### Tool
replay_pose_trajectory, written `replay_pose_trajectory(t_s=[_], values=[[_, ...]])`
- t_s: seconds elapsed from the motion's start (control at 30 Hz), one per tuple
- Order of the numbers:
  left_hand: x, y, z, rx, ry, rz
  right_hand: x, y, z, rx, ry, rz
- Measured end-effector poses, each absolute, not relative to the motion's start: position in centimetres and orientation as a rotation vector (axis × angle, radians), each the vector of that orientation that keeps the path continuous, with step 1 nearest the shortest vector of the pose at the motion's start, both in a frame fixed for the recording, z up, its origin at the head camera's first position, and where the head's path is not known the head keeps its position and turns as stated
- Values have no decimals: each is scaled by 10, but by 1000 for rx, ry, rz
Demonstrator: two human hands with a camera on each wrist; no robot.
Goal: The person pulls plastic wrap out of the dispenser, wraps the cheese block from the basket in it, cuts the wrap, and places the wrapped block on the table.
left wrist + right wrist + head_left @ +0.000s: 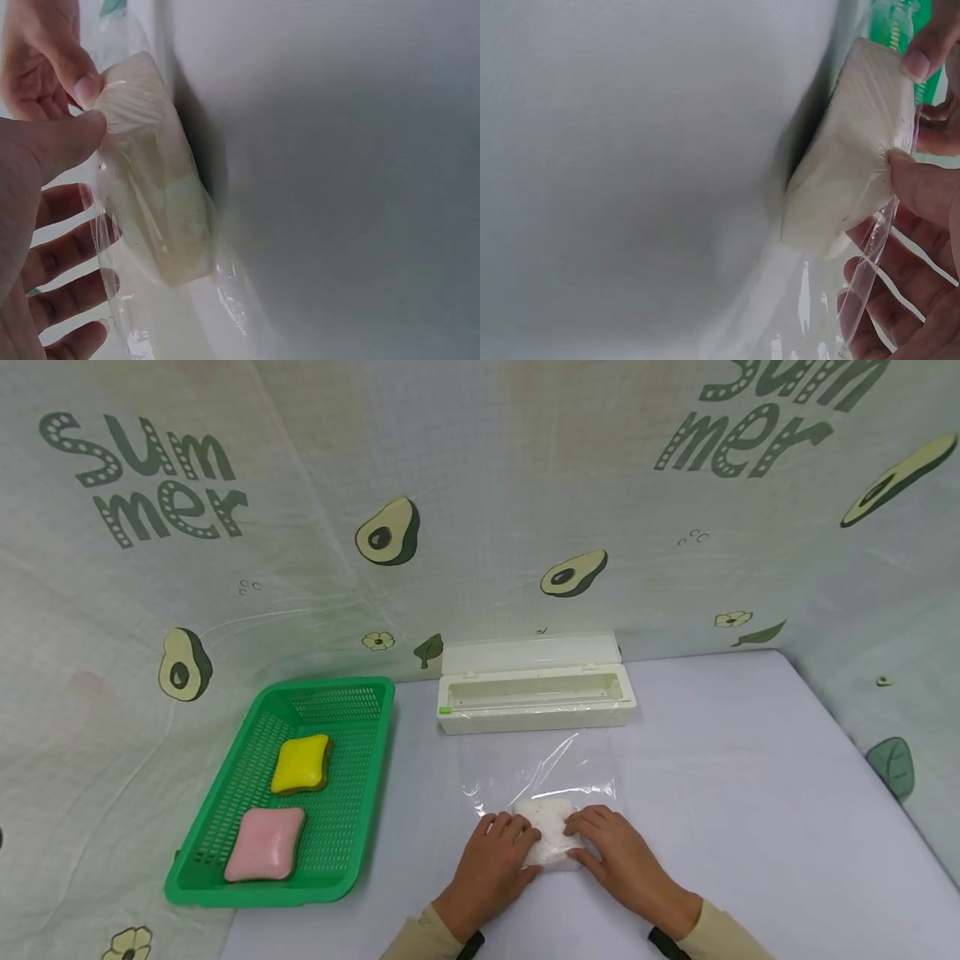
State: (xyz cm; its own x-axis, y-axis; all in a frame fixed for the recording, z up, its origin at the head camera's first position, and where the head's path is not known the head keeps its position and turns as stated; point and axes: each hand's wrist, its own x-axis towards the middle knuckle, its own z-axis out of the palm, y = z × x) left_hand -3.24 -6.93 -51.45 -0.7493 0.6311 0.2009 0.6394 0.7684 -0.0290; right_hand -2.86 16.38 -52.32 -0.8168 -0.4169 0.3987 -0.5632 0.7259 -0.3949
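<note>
Before the open white box (525,673), the left hand (491,860) and right hand (622,864) are gripping a white block (551,833) with half-curled fingers (64,253), uneven tugging possibly tearing its clear film (495,768).

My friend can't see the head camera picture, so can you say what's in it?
A person's left hand and right hand hold a white block with clear film over it, on a pale table. Beyond them is an open white box, and on the left a green basket holds a yellow block and a pink block.
</note>
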Motion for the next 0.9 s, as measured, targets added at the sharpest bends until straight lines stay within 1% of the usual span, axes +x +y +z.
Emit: replay_pose_trajectory(t_s=[0.3,0.67,0.9], values=[[-29,-63,-512,-1092,-2688,169,-29,164,-516,775,-2692,791],[-27,-66,-515,-1123,-2409,56,-33,172,-506,847,-2619,855],[-34,-69,-512,-1115,-2375,-22,-31,175,-503,916,-2565,688]])
